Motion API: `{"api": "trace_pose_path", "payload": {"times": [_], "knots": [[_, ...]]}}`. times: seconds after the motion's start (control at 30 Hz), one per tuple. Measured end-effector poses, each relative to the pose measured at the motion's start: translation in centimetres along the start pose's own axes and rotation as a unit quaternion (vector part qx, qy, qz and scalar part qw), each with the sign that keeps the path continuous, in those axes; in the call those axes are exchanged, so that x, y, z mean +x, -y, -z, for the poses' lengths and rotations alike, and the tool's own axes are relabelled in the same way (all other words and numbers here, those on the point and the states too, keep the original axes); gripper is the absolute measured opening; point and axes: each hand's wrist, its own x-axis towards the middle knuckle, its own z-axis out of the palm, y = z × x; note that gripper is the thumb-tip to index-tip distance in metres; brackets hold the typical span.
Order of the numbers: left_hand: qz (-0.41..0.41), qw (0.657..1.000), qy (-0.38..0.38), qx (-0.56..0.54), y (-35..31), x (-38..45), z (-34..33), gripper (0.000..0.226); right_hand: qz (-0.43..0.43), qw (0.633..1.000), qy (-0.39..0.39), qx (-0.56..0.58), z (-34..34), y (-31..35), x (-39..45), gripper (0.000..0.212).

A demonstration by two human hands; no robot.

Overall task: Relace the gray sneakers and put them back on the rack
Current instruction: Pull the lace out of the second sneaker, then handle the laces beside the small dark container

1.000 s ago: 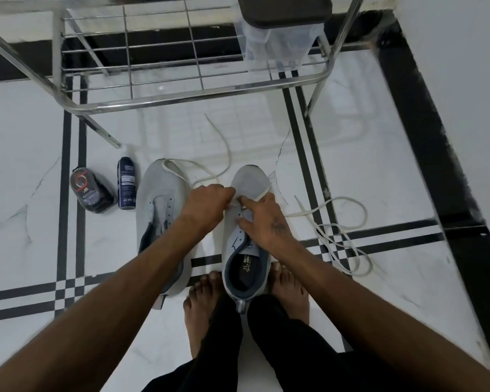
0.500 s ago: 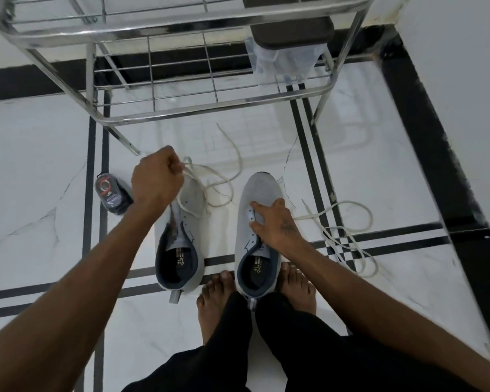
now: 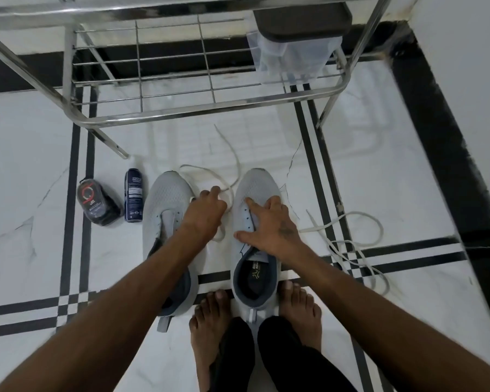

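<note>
Two gray sneakers stand side by side on the white floor, toes toward the rack. My left hand (image 3: 205, 212) lies between them, beside the left sneaker (image 3: 166, 199), with fingers curled around a white lace (image 3: 232, 162) that loops toward the rack. My right hand (image 3: 270, 226) rests flat on the right sneaker (image 3: 256, 183), fingers spread over its eyelets and tongue. A second white lace (image 3: 351, 241) lies loose on the floor to the right. The metal shoe rack (image 3: 210, 111) stands just beyond the shoes.
A dark spray can (image 3: 133, 199) and a black polish bottle (image 3: 96, 203) lie left of the sneakers. A clear plastic box with a dark lid (image 3: 294, 49) sits on the rack's lower shelf. My bare feet (image 3: 210, 315) are behind the right sneaker. A white wall rises at right.
My left hand came down from above the left sneaker's toe to the gap between the shoes, bringing the lace with it. My right hand stays on the right sneaker.
</note>
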Motion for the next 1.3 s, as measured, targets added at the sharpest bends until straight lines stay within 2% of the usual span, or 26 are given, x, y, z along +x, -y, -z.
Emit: {"api": "trace_pose_path", "payload": {"times": [0.2,0.27,0.37,0.43,0.5,0.6,0.73,0.8,0.83,0.9,0.97,1.03,1.1,1.2,1.23,1.3], "knots": [[-0.018,1.000,-0.004,-0.013,1.3,-0.3,1.2,0.033,0.005,1.000,0.004,0.013,1.7,1.4,2.1,0.093],[0.004,0.997,-0.050,-0.052,2.1,-0.6,2.5,0.026,0.013,1.000,0.009,0.025,2.0,1.6,2.2,0.092],[0.032,0.975,-0.172,-0.134,3.6,-1.9,6.4,0.010,0.025,0.997,0.004,0.079,2.6,1.9,1.6,0.099],[0.010,0.949,-0.229,-0.215,3.9,-3.5,9.3,0.008,0.067,0.984,-0.029,0.163,3.4,2.7,0.5,0.106],[-0.041,0.918,-0.251,-0.306,3.3,-5.1,12.4,0.013,0.126,0.955,-0.062,0.261,4.6,3.7,-0.8,0.105],[-0.097,0.849,-0.238,-0.462,1.0,-6.4,16.9,0.019,0.162,0.911,-0.084,0.370,6.9,5.3,-2.9,0.073],[-0.143,0.744,-0.197,-0.622,-2.7,-6.9,21.5,0.022,0.118,0.867,-0.126,0.468,11.2,5.5,-5.4,0.042],[-0.163,0.710,-0.183,-0.661,-4.7,-7.0,22.8,0.021,0.101,0.845,-0.159,0.500,13.4,4.5,-6.5,0.024],[-0.177,0.704,-0.179,-0.664,-5.9,-7.0,23.4,0.020,0.089,0.836,-0.178,0.511,14.6,3.6,-7.3,0.021],[-0.197,0.707,-0.177,-0.656,-7.6,-6.6,23.2,0.018,0.072,0.832,-0.204,0.512,16.0,1.9,-8.6,0.018],[-0.203,0.727,-0.181,-0.630,-9.0,-5.9,22.0,0.022,0.045,0.845,-0.244,0.475,16.6,-0.1,-10.1,0.019],[-0.194,0.774,-0.190,-0.572,-9.8,-4.9,19.5,0.032,-0.003,0.856,-0.264,0.445,16.1,-2.9,-11.1,0.015],[-0.178,0.836,-0.173,-0.490,-10.0,-4.3,16.0,0.046,-0.046,0.870,-0.255,0.419,14.8,-5.8,-11.2,0.017],[-0.124,0.948,-0.105,-0.274,-9.1,-3.8,10.1,0.056,-0.115,0.916,-0.197,0.330,11.5,-9.6,-10.4,0.021],[-0.102,0.968,-0.069,-0.217,-8.7,-4.1,8.5,0.058,-0.133,0.934,-0.172,0.284,10.3,-10.6,-10.2,0.022],[-0.060,0.982,0.001,-0.180,-8.4,-4.8,5.8,0.068,-0.162,0.958,-0.123,0.200,7.9,-12.2,-9.8,0.025]]}}
